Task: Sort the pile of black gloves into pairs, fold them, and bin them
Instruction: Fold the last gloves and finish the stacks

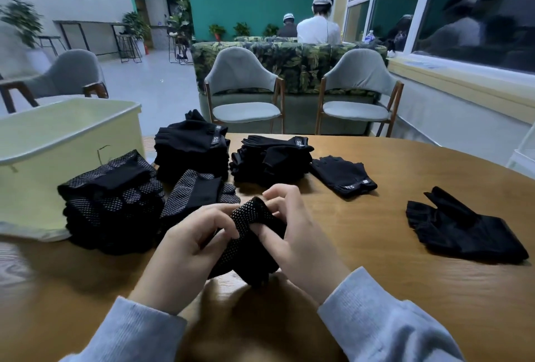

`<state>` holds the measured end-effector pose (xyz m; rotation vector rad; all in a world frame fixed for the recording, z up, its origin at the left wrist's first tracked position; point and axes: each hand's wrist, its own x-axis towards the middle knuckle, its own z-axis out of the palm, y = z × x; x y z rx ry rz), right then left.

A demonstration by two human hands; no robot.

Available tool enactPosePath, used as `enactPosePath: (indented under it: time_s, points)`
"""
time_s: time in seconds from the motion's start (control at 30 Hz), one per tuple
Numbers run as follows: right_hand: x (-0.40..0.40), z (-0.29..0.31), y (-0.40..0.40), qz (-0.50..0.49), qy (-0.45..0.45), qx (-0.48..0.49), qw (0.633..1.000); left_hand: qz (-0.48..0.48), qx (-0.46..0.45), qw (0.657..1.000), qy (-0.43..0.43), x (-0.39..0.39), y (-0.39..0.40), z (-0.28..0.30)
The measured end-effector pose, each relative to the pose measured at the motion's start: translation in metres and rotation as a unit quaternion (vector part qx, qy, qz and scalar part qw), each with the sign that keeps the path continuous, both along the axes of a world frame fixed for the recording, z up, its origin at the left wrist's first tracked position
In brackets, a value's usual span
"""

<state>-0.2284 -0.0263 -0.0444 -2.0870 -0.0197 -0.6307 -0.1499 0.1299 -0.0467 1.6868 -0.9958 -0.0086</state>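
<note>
Both my hands hold a black glove with white grip dots [249,234] just above the wooden table [390,269]. My left hand [188,248] pinches its left side, and my right hand [292,234] curls its fingers round the top and right side. Stacks of black gloves lie behind: a dotted stack [113,202] at the left, a dotted folded glove [197,191], and two plain stacks [191,147] [272,159]. One labelled glove [344,175] lies flat to the right, and a plain glove [460,228] lies farther right. A pale yellow bin [66,144] stands at the left.
Two grey chairs [243,92] [359,92] stand beyond the table's far edge, with a leaf-patterned sofa behind them. A third grey chair [66,78] stands at the left. Two people sit far back, facing away. Windows line the right wall.
</note>
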Motion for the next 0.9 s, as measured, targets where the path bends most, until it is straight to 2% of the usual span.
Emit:
enactPosePath:
  time_s: [0.2, 0.33, 0.47, 0.63, 0.8, 0.9]
  points:
    - [0.013, 0.013, 0.01, 0.008, -0.027, 0.0, 1.0, 0.01, 0.033, 0.999, 0.016, 0.01, 0.027, 0.004]
    - [0.022, 0.016, 0.011, 0.021, -0.022, -0.023, 0.999, 0.036, 0.069, 0.995, -0.061, 0.021, 0.032, 0.012]
    - [0.028, 0.013, 0.01, 0.054, 0.001, 0.012, 0.998, 0.062, 0.075, 0.992, -0.075, 0.036, 0.035, 0.017]
    - [0.035, 0.012, 0.016, 0.029, 0.002, -0.002, 1.0, 0.09, 0.074, 0.991, -0.061, 0.047, 0.034, 0.019]
    - [0.058, 0.02, 0.021, -0.032, -0.061, -0.006, 0.998, 0.115, 0.036, 0.993, 0.003, 0.059, 0.026, 0.022]
    - [0.074, 0.025, 0.02, -0.061, -0.078, -0.008, 0.995, 0.139, 0.017, 0.99, 0.011, 0.069, 0.021, 0.022]
